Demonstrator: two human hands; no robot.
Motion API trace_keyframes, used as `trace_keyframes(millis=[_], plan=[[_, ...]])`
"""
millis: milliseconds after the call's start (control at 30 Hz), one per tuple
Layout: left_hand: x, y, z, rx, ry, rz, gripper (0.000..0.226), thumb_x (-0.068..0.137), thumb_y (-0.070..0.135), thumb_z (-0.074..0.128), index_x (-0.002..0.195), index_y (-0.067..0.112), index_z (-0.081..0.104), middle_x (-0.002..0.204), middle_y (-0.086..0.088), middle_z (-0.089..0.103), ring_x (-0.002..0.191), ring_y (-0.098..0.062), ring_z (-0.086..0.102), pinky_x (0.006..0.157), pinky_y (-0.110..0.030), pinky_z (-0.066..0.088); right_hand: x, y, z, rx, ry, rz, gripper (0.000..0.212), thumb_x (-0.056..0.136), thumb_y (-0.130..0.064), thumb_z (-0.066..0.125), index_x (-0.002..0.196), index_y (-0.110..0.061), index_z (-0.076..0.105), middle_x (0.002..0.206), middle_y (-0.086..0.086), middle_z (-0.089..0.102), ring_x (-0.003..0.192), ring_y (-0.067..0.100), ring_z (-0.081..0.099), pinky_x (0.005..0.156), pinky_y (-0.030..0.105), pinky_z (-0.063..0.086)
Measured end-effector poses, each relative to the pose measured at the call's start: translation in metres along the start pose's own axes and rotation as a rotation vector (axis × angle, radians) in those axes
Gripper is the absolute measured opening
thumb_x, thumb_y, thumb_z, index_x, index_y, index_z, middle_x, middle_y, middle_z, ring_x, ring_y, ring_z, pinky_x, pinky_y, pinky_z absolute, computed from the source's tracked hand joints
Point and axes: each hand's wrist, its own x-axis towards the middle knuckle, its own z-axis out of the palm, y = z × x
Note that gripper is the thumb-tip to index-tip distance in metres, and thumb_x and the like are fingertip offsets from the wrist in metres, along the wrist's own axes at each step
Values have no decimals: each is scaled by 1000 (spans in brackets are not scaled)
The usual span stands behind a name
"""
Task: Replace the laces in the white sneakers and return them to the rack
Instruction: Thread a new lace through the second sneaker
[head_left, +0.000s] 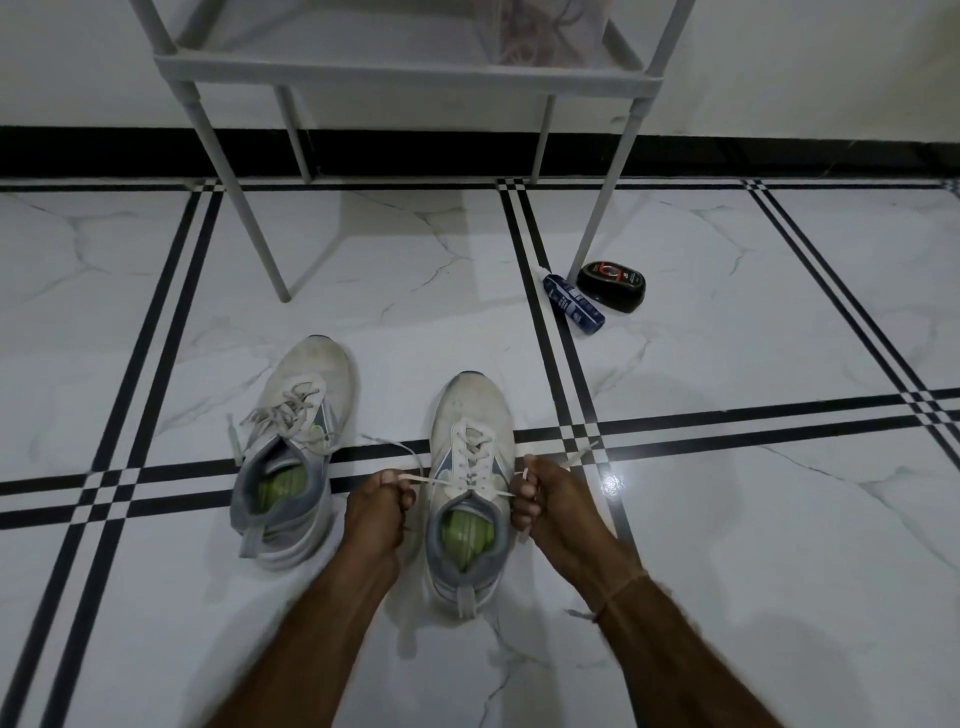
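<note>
Two white sneakers with grey collars and green insoles stand on the tiled floor, toes pointing away from me. The right sneaker (470, 467) is laced with a clean white lace (470, 457). My left hand (376, 506) grips one end of that lace at the shoe's left side. My right hand (545, 501) grips the other end at its right side, and both ends run taut from the top eyelets. The left sneaker (296, 441) stands apart to the left, with a loose greyish lace (291, 410) lying slack across its tongue.
A grey metal shoe rack (405, 73) stands against the wall ahead, its legs on the floor beyond the sneakers. A blue tube (573, 300) and a black shoe-polish container (612, 285) lie by the rack's right front leg. The floor is white marble with black stripes.
</note>
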Motion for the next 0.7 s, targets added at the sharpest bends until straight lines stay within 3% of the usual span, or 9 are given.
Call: trace_keyframes(millis=[233, 300, 433, 500, 567, 633, 700], plan=[[8, -5, -1, 36, 71, -6, 36, 103, 12, 39, 70, 17, 54, 58, -1, 50, 44, -10, 32, 38, -17, 20, 1, 3, -8, -67, 62, -22, 30, 106, -15, 41, 76, -17, 46, 58, -1, 40, 47, 10, 29, 48, 25, 26], [10, -14, -5, 99, 56, 40, 36, 104, 13, 40, 71, 16, 55, 61, -1, 54, 51, -14, 39, 46, -22, 27, -2, 8, -9, -253, 86, -102, 32, 107, -17, 41, 77, -15, 50, 60, 1, 47, 51, 12, 38, 52, 25, 33], [16, -22, -15, 384, 37, 431, 30, 102, 28, 51, 75, 18, 61, 74, -1, 67, 75, -26, 63, 68, -37, 49, 0, -1, -7, -725, 103, -320, 35, 108, -21, 48, 76, -14, 62, 76, -1, 69, 73, 6, 61, 72, 20, 48], [8, -17, -13, 472, 165, 674, 14, 95, 29, 65, 86, 20, 59, 87, 0, 64, 86, -25, 62, 77, -41, 49, 4, -7, -4, -813, 166, -396, 25, 105, -24, 56, 83, -16, 64, 85, -3, 70, 82, 8, 63, 75, 20, 48], [-9, -14, -6, 557, 343, 767, 30, 93, 48, 62, 86, 19, 56, 87, 0, 60, 85, -24, 58, 78, -41, 46, -1, -6, 0, -856, 348, -543, 19, 101, -31, 63, 89, -16, 60, 89, -3, 65, 85, 8, 60, 73, 15, 44], [-24, -12, 4, 604, 300, 550, 57, 88, 76, 43, 75, 22, 56, 77, 4, 63, 79, -21, 60, 77, -40, 49, -12, 0, -1, -921, 504, -665, 33, 98, -43, 63, 80, -17, 56, 77, -5, 60, 72, 6, 55, 65, 11, 41], [-28, -10, 11, 625, 106, 247, 73, 79, 90, 36, 70, 21, 60, 78, 4, 68, 80, -21, 65, 79, -37, 51, -21, 3, 6, -1034, 409, -518, 52, 98, -59, 55, 63, -19, 56, 59, -6, 58, 56, 5, 54, 58, 12, 43]])
